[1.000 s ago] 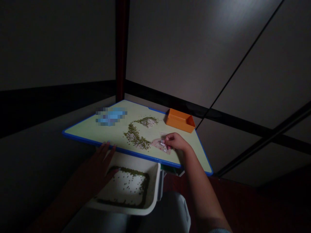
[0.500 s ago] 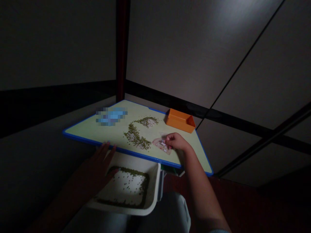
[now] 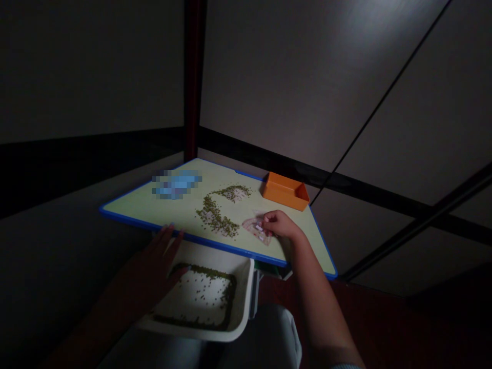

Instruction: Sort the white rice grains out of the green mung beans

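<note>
My right hand [image 3: 282,224] is over the right part of a pale yellow board [image 3: 169,207] with a blue rim, its fingertips pinched together. Right at those fingertips are small whitish bits [image 3: 259,226] on a pinkish, fan-shaped patterned patch [image 3: 251,224]. Whether the pinch holds one of the bits is too small to see. My left hand [image 3: 159,261] is in shadow with its fingers spread. Its fingertips rest on the board's near edge, and its thumb reaches over a white basin [image 3: 246,292]. Small green beans [image 3: 217,220] lie scattered in a curved band on the board.
An orange open box [image 3: 280,189] stands at the board's far right edge. A blurred light-blue item [image 3: 177,184] lies at the left. More green beans [image 3: 209,271] line the basin floor, below the board's near edge. Dark wall panels [image 3: 269,77] rise behind.
Almost nothing differs. The pinkish patch and the whitish bits appear shifted very slightly to the right; both hands keep their places.
</note>
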The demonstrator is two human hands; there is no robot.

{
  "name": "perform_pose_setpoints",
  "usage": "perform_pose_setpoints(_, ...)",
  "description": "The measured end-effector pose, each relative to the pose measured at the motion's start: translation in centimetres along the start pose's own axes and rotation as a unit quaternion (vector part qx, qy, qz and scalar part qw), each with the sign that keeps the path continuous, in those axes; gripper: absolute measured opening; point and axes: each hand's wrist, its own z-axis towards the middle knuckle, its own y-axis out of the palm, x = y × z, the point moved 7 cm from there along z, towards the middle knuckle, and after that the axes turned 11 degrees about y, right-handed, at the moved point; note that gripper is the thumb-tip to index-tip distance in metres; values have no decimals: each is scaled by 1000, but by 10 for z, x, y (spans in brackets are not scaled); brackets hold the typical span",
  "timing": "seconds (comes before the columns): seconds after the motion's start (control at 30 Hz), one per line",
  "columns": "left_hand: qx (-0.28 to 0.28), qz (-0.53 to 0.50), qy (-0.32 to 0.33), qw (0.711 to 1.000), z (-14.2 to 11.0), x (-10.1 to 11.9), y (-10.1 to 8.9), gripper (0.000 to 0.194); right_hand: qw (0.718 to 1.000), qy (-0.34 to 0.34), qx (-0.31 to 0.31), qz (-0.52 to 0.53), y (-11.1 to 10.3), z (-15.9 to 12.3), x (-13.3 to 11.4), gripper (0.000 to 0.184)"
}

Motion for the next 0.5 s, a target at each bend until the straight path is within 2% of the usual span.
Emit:
perform_pose_setpoints(0.2,-9,-11,-5,1000,-1,-1,4,68,1000,-5,5,-7,0,1,1,19)
perform_pose_setpoints(0.5,-25,-16,-18,999,2,0,-1,69,999,-25,18,-24,-3,3,2,16)
